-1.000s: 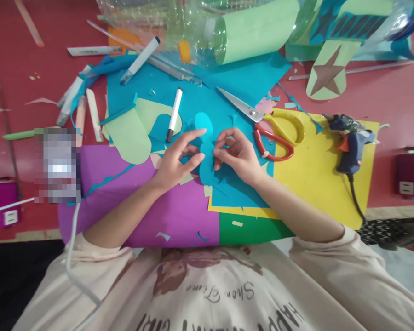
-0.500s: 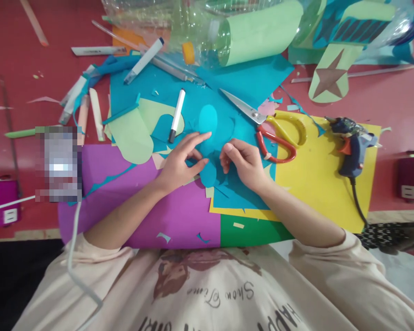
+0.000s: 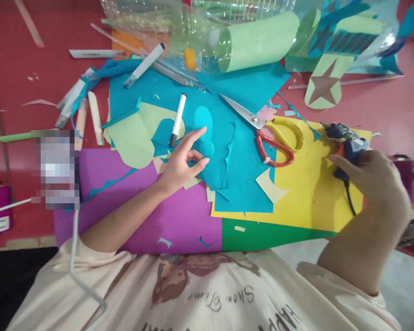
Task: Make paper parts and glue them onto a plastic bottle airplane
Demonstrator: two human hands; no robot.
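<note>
My left hand (image 3: 184, 158) rests over the blue paper, its index finger and thumb spread apart. Their tips lie at the edge of a bright blue rounded paper cutout (image 3: 203, 118), part of which the hand hides. On the right, my right hand (image 3: 374, 177) is closed around the handle of a dark blue hot glue gun (image 3: 345, 137) above the yellow sheet (image 3: 307, 184). The glue gun's nozzle points left, and its cord runs down beneath my wrist. Scissors (image 3: 255, 120) with red and yellow handles lie partly open between my hands.
A white marker (image 3: 178, 119) lies left of the cutout. Light green paper pieces (image 3: 133, 140) and a purple sheet (image 3: 124, 220) are on the left. Behind stand a clear plastic bottle wrapped in green paper (image 3: 264, 40) and a brown star on green paper (image 3: 324, 85). A phone (image 3: 60, 168) sits far left.
My right hand has left the blue cutout and moved right onto the glue gun. My left hand has stayed almost in place by the cutout, which has shifted slightly.
</note>
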